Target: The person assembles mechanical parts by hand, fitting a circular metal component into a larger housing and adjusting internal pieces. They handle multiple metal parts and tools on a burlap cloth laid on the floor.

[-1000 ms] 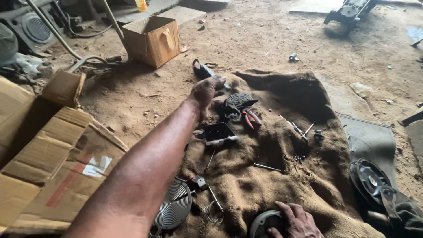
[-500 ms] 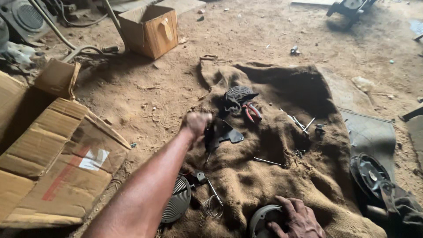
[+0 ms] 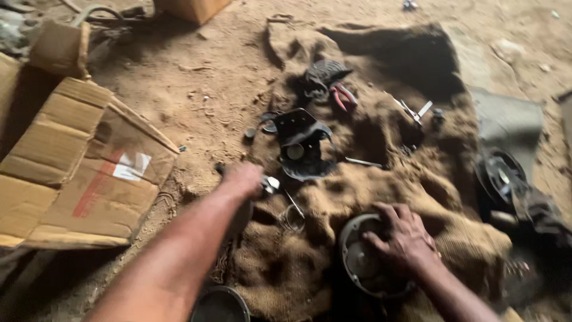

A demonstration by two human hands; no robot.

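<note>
One coarse burlap sack (image 3: 381, 197) is spread on dirt; flattened brown cardboard (image 3: 77, 173) with a white label and red stripe lies off its left edge. Right hand (image 3: 405, 238) is pressed, fingers spread, on a round metal housing (image 3: 363, 262) near the bottom edge. Left hand (image 3: 244, 179) is closed around a small metal part (image 3: 272, 183) at the left edge.

That sacking (image 3: 381, 197) is coarse woven burlap, rough and matt, spread over dusty packed dirt (image 3: 208, 89). The round housing (image 3: 363, 262) looks like dull grey metal, and the black bracket (image 3: 301, 143) has a slight sheen. The flattened box (image 3: 77, 167) is plain matt cardboard.
</note>
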